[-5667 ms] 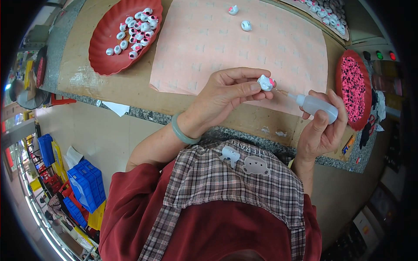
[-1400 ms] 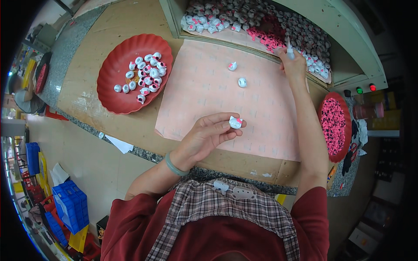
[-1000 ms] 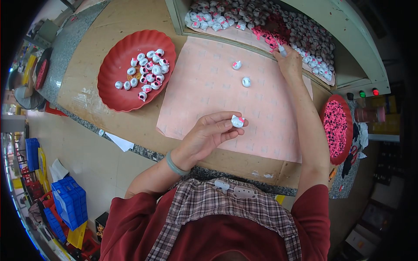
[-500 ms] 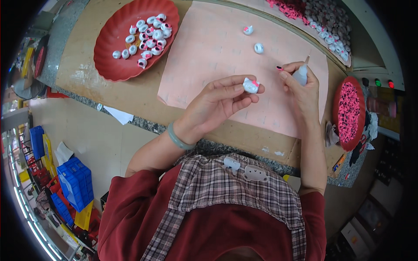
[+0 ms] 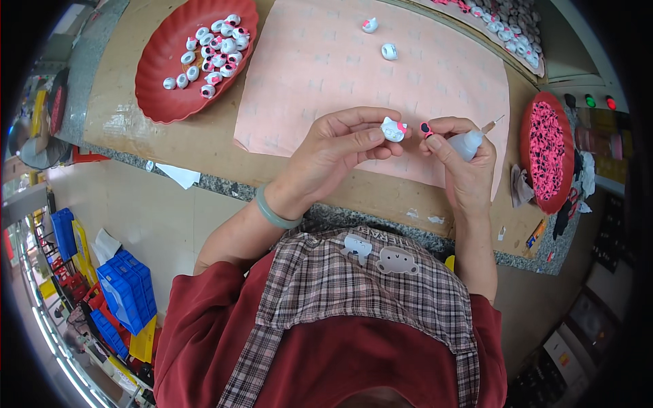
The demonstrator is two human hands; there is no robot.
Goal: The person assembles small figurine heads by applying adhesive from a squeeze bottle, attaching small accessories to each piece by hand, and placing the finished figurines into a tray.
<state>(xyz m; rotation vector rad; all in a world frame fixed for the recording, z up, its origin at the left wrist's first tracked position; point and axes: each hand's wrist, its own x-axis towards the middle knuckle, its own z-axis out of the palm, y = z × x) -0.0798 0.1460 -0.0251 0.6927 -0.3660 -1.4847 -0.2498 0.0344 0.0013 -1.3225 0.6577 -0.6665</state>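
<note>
Brown desk (image 5: 204, 146) with a speckled stone front edge, pale tiled floor (image 5: 146, 214) to its left, stacked blue plastic crates (image 5: 126, 299) plus some yellow ones down there, and little green and red lights (image 5: 598, 102) by the desk's far right corner.

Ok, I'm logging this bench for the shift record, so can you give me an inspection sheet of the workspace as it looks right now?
Surface: brown cardboard-covered bench with a pale pink paper sheet on top.
Job's things: small white cat-shaped figure pinched in the left hand; small pink bow piece and clear squeeze bottle with thin nozzle in the right hand.
Clutter: two loose white pieces on the sheet; red oval tray of white pieces; red oval tray of pink bits; paper scrap.
Grippers: both hands gripping, raised over the sheet.
Cables: nothing seen.
Surroundings: blue plastic crates on the floor; bin of finished pieces behind.
</note>
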